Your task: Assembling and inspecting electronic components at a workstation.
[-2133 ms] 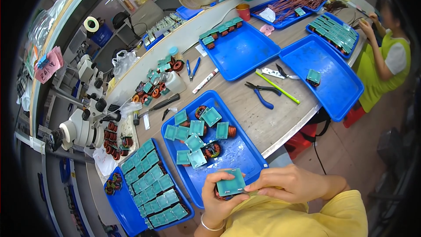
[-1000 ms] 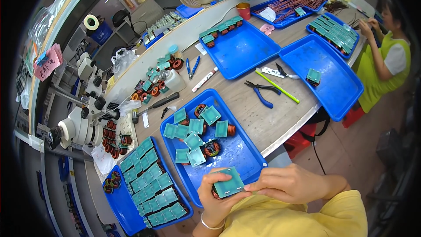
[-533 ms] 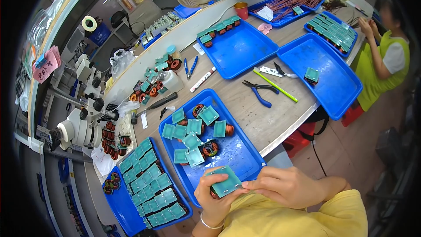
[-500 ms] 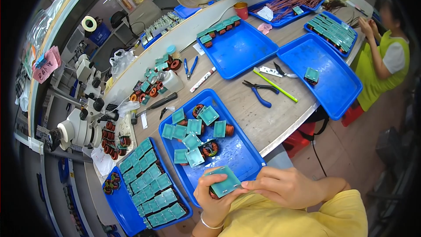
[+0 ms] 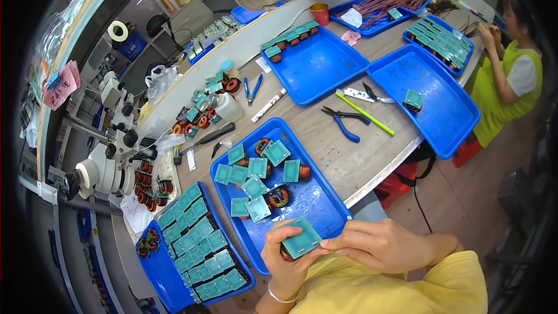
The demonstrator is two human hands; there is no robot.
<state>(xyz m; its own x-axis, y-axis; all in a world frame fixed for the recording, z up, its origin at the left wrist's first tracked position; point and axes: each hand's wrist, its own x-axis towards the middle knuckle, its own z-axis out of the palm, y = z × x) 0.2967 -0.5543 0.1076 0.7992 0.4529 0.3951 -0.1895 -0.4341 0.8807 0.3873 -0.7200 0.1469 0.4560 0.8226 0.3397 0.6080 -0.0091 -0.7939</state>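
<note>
- Gripping one green board (image 5: 302,239), the left hand (image 5: 283,250) has its thumb and fingers closed about the edges, a coil (image 5: 286,254) underneath.
- Pinched together at that board's right corner, the right hand's (image 5: 372,245) fingertips hide whatever they may hold; I cannot tell.
- Just beyond the hands, one blue tray (image 5: 317,192): nine more boards (image 5: 257,167) visible, some overlapping.
- Ahead of the hands: one marker (image 5: 269,105), print too small to read.
- Far left of them: one pink note (image 5: 62,85), handwritten.
- Left fingers cover part of the coil; the hands block some of the tray's near end.
</note>
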